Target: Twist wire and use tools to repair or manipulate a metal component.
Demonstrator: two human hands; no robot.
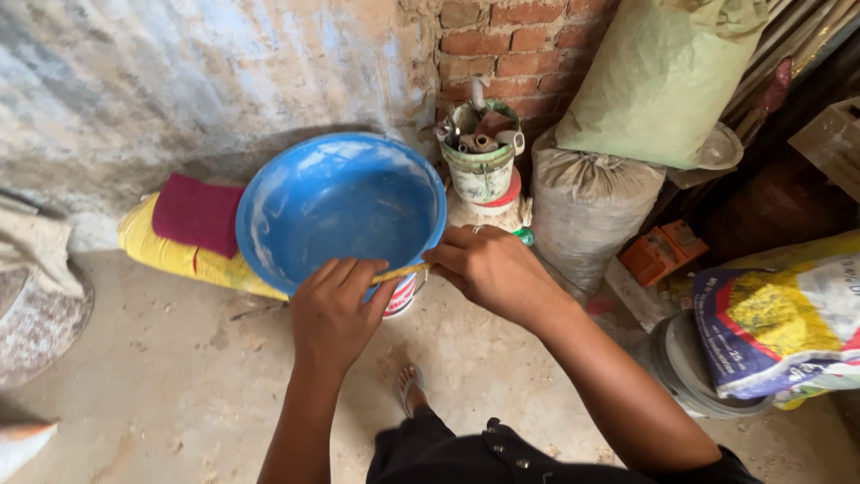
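Left hand grips the near rim of the blue plastic basin, fingers curled over the edge. Right hand pinches the rim on the right side, ring on one finger. The basin is tilted toward the camera, raised over a small white bucket that is mostly hidden under it; I can't tell if it rests on that or hangs free. The inside has whitish residue and looks empty.

Risks: both grips sit on one arc of the rim, so the far side could dip and the basin slip or swing. Just behind stands a green-rimmed pot of pipe bits stacked on another container; a bump could topple it. A sandalled foot sits right below, and the yellow sack and grey sack crowd both sides.
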